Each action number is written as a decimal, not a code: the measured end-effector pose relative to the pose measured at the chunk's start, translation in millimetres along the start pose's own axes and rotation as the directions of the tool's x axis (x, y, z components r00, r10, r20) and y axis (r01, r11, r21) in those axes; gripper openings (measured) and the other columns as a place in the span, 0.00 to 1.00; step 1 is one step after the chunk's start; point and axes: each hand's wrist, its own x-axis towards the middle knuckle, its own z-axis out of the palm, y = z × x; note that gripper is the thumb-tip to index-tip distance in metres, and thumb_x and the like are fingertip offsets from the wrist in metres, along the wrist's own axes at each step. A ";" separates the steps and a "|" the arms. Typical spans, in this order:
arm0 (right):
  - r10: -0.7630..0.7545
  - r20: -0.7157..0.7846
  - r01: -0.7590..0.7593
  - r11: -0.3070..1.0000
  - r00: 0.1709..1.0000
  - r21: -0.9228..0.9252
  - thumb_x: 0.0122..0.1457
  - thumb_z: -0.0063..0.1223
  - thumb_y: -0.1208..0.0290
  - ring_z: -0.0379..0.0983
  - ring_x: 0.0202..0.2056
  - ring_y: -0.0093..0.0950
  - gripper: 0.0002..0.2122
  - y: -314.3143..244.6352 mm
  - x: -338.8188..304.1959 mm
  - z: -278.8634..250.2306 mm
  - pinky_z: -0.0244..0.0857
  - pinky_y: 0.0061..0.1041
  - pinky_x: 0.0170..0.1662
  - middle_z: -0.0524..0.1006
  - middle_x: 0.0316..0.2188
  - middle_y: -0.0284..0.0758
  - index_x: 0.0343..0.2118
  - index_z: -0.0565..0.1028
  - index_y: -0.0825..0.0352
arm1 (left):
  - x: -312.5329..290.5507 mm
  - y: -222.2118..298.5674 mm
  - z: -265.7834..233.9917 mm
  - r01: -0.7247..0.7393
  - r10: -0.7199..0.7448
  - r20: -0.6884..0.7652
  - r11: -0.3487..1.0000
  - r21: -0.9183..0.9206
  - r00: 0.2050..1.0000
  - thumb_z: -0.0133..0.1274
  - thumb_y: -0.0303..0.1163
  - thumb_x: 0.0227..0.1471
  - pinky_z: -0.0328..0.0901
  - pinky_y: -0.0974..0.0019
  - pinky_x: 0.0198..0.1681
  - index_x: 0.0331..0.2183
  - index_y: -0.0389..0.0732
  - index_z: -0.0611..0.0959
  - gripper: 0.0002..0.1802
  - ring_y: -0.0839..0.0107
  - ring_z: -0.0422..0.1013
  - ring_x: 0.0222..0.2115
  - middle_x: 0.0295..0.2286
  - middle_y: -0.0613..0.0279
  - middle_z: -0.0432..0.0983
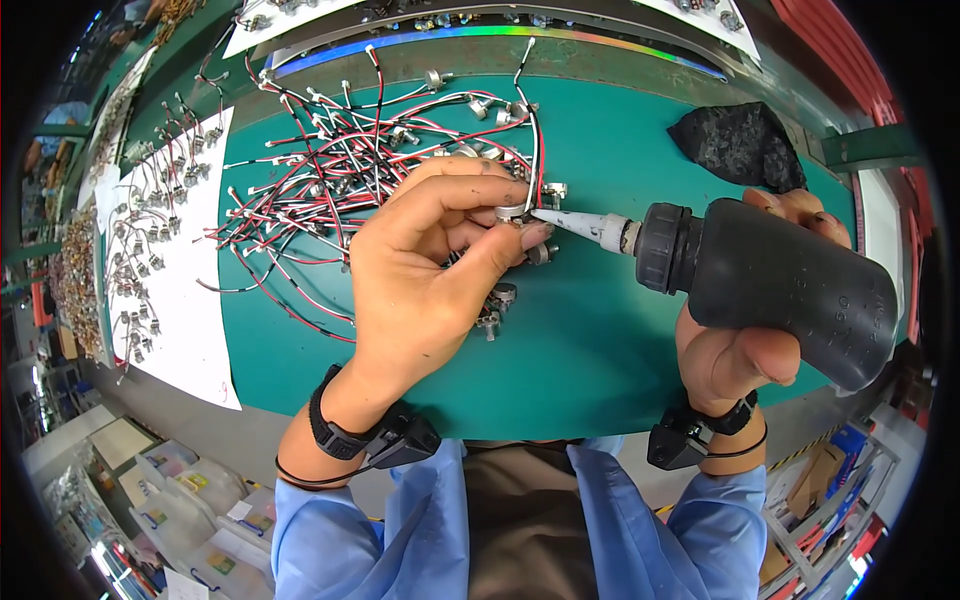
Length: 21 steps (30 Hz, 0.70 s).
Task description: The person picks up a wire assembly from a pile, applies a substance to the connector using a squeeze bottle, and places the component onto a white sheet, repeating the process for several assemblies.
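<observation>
Between thumb and fingers, my left hand [420,275] pinches a small metal potentiometer [511,213]. Its red, white and black wires [533,135] rise away from me to a white connector. My right hand [730,355] is wrapped round a black squeeze bottle [795,285], tipped on its side with the nozzle [585,227] pointing left. The nozzle's tip meets the potentiometer beside the wires; whether it touches cannot be made out. Behind and left of my left hand lies a tangled pile of wired potentiometers [310,185]. Several more potentiometers [488,325] sit close to my fingers.
A green mat [590,375] covers the worktable. On the left, white paper [195,345] carries rows of wired potentiometers. A crumpled black cloth [740,145] lies at the far right. Along the back runs a metal ledge [500,45] with more parts; plastic bins [215,500] stand lower left.
</observation>
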 end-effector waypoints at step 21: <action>-0.040 0.010 0.040 0.999 0.999 0.021 0.39 0.48 0.41 0.62 0.43 0.31 0.38 3.3 0.6 -4.5 0.57 0.27 0.46 0.60 0.42 0.39 0.48 0.56 0.67 | -1.2 0.9 0.1 0.041 -0.041 -0.004 0.999 -0.028 0.999 0.45 0.11 0.39 0.66 0.79 0.28 0.31 0.27 0.72 0.11 0.76 0.68 0.27 0.33 0.56 0.64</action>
